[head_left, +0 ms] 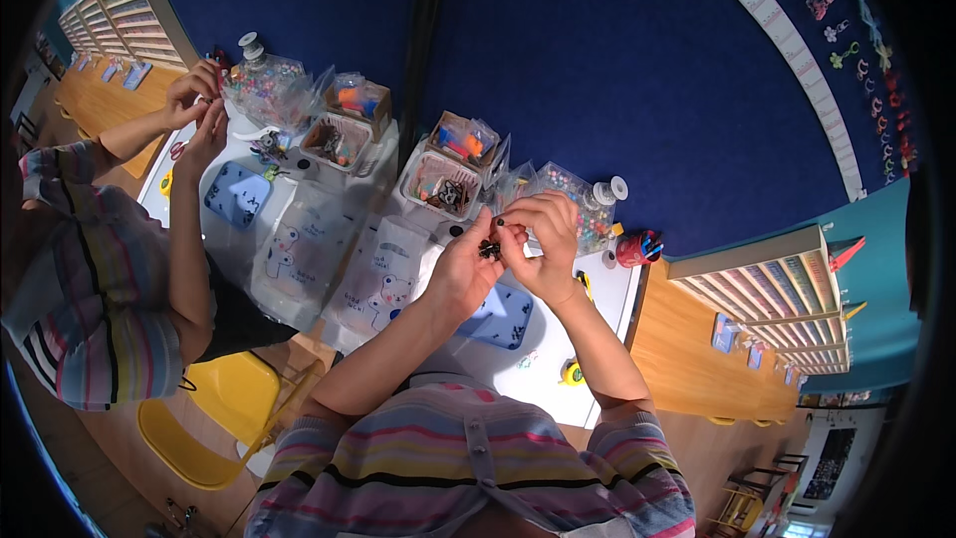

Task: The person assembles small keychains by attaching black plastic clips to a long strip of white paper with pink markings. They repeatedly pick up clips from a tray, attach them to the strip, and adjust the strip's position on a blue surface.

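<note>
Both my hands are raised over the white table. My left hand (463, 267) is curled, and a cluster of small dark beads (489, 250) shows at its fingers. Against it, my right hand (543, 239) has its fingers bent in a pinch on a small round black bead (500, 223). Any cord between the hands is too fine to make out. Below them, partly hidden by my wrists, lies a blue tray (506, 319) with small dark pieces on it.
A white basket (411, 185) of small parts, a cardboard box (450, 126), a bead case (596, 224), a spool (609, 190) and a red pen cup (631, 251) line the back. A yellow tape measure (573, 374) lies right. A mirror at left reflects my arms and the table.
</note>
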The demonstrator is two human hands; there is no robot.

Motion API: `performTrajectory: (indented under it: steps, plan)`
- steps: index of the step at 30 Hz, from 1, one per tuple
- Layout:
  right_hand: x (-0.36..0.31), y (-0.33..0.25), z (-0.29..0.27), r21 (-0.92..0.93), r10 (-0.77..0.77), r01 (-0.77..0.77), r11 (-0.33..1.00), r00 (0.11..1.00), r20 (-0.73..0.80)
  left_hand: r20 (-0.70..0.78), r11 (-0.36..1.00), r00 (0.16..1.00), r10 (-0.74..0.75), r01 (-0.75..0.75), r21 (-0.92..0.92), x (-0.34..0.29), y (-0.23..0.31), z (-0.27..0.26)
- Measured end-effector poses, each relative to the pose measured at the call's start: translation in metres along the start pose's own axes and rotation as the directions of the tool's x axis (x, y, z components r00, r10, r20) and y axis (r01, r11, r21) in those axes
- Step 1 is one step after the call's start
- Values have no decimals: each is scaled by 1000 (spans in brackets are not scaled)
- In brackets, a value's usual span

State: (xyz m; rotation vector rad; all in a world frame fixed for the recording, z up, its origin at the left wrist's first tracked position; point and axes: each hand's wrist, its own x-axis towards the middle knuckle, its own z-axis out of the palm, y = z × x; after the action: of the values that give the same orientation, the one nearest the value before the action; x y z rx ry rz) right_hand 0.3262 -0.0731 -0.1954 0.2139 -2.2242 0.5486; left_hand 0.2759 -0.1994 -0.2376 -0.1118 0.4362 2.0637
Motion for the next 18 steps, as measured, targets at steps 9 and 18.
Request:
performTrajectory:
  steps: [9, 18]
  plan:
    - [-10, 6, -1, 156, 183, -180, 971, 983, -6, 35, 995, 998, 52, -54, 82, 3, 1, -1]
    - [-12, 8, 7, 341, 366, -344, 875, 931, 1, 19, 998, 999, 46, -47, 52, 11, 5, -2]
